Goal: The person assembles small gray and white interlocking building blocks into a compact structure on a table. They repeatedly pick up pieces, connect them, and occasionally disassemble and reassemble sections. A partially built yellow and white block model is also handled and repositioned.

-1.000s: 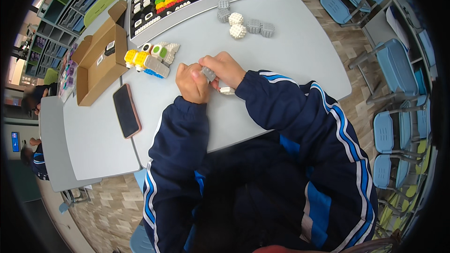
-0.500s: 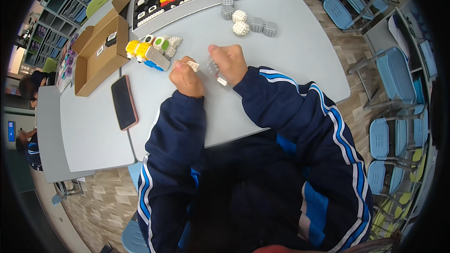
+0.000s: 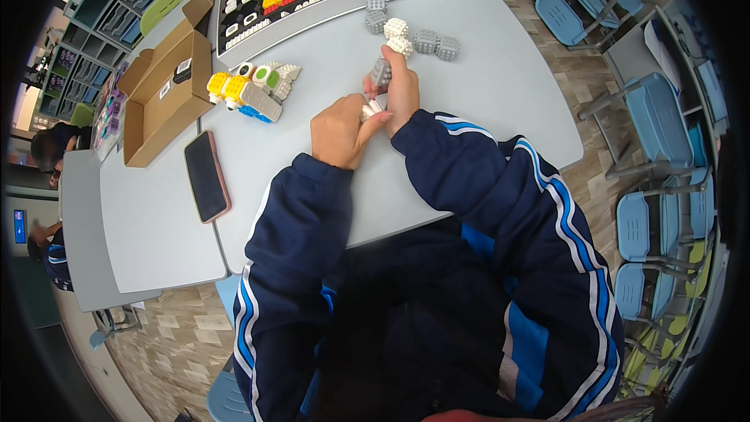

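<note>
My left hand (image 3: 337, 134) is closed, its fingers and thumb pinching a small white ridged building piece (image 3: 370, 112). Right against it, my right hand (image 3: 403, 92) is wrapped round a grey studded block (image 3: 381, 73), which sticks out past the fingers beside the raised thumb. The two hands meet over the table, so how the white piece and the grey block join is hidden. Just beyond my right thumb lie white studded blocks (image 3: 396, 30), with grey blocks (image 3: 435, 44) to their right and more grey blocks (image 3: 376, 14) behind.
A built model of yellow, white, green and blue blocks (image 3: 251, 92) stands left of my hands. Behind it is a long sorting tray (image 3: 344, 1) of coloured blocks. An open cardboard box (image 3: 160, 105) and a phone (image 3: 207, 177) lie at left. Blue chairs (image 3: 652, 121) stand at right.
My left hand has moved right with the white piece and now meets my right hand. My right hand has turned, and the grey block now shows above its fingers.
</note>
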`<state>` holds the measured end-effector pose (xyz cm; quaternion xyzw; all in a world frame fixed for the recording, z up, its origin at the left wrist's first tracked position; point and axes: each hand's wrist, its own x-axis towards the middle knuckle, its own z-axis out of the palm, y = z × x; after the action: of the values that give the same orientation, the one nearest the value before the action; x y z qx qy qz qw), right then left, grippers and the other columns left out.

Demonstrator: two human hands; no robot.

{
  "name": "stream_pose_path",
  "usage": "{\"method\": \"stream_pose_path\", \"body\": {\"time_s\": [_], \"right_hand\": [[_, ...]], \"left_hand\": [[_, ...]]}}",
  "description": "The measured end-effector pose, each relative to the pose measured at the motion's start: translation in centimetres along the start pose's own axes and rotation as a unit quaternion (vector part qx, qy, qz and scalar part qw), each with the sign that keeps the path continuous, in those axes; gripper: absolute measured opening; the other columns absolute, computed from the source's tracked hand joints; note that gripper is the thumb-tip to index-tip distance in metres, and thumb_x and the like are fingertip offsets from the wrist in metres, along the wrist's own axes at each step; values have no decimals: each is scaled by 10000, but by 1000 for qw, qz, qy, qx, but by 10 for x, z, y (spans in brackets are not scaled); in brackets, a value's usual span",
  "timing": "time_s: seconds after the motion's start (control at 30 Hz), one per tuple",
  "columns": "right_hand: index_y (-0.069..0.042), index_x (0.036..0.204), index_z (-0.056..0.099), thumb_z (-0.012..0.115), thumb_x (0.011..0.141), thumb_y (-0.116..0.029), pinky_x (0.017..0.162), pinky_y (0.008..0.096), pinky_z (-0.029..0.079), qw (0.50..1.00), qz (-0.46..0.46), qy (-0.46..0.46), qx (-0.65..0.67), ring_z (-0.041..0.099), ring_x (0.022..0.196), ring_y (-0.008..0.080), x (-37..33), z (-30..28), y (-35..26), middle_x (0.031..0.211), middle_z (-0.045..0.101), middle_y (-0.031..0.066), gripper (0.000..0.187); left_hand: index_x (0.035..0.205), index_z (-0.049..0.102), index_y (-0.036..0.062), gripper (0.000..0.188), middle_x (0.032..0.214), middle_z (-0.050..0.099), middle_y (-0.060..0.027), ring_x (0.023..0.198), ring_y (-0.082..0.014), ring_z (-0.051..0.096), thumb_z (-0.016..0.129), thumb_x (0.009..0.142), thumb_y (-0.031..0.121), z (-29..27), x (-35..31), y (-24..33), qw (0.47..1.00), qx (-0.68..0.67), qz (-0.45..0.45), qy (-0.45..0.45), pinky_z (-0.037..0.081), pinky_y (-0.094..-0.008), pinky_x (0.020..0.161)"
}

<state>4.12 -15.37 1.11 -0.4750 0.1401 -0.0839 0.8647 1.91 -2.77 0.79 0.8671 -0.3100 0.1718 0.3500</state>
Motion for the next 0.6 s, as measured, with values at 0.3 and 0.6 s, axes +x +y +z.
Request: {"method": "stream_pose_path", "body": {"time_s": [0.3,0.6], "right_hand": [[-101,645,446,485,910,-451,549,275,384,991,64,-39,107,447,520,148,-1,-3,4,550,457,44,441],[-129,563,352,478,912,-387,518,283,333,994,10,-16,107,390,472,140,-8,1,2,491,371,23,452]], "left_hand": [[1012,481,45,528,692,596,-168,668,-378,602,387,960,562,3,0,3,996,25,-32,-78,439,-423,580],[904,521,40,338,614,595,-170,550,-367,598,522,951,375,6,-4,0,998,-36,-38,-37,452,-424,514]]}}
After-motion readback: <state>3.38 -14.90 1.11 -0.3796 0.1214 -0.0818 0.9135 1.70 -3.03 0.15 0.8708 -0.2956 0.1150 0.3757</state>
